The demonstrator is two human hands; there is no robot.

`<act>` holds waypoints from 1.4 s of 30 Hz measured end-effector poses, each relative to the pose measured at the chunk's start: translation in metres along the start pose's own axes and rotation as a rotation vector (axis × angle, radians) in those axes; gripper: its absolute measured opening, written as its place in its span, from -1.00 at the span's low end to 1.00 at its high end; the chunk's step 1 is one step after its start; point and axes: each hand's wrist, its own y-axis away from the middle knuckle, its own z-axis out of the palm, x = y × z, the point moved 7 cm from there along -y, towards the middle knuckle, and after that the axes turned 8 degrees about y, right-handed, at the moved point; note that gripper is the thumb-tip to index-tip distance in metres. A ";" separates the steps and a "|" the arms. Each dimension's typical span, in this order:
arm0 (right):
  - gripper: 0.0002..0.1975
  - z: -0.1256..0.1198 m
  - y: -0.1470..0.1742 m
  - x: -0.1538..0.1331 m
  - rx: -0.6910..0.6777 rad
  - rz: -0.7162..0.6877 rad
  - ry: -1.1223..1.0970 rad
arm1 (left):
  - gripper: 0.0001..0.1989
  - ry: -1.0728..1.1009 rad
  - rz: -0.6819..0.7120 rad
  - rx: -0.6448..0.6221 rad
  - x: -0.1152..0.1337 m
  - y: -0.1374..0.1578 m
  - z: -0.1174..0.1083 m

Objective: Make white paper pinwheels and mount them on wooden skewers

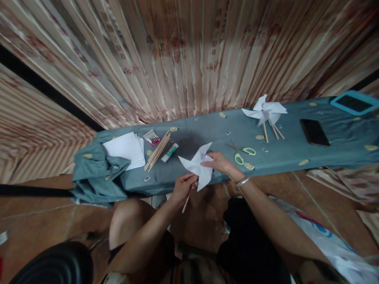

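Pinwheel (197, 166) of white paper: located just off the centre of my view, between five and six o'clock. From my remote post I record the left hand (184, 187) at its seven o'clock, fingers pinched around the wooden stick (186, 202). The right hand (218, 162), at three o'clock, grips the paper, thumb on top. Green-and-white tube (170, 152): ten o'clock of it.

I can't make out a single readable word from here. The reddish print on the beige striped curtain (217, 55) blurs into mere shapes, as does the label on the green-and-white cylindrical glue stick (169, 152). The little red-and-white box (154, 141) is too small to read, and the red and blue marks on the whitish plastic bag (327, 240) stay illegible.
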 end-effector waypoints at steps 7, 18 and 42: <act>-0.87 0.008 -0.015 -0.029 -0.277 -0.041 0.362 | -0.68 0.150 -0.056 0.093 -0.024 0.013 -0.007; -0.88 0.022 -0.014 -0.047 -0.427 -0.124 0.812 | -0.87 0.266 -0.125 0.171 -0.046 0.011 -0.008; -0.85 0.020 -0.024 -0.037 -0.561 -0.077 0.735 | -0.47 0.274 -0.235 -0.160 -0.066 0.014 0.002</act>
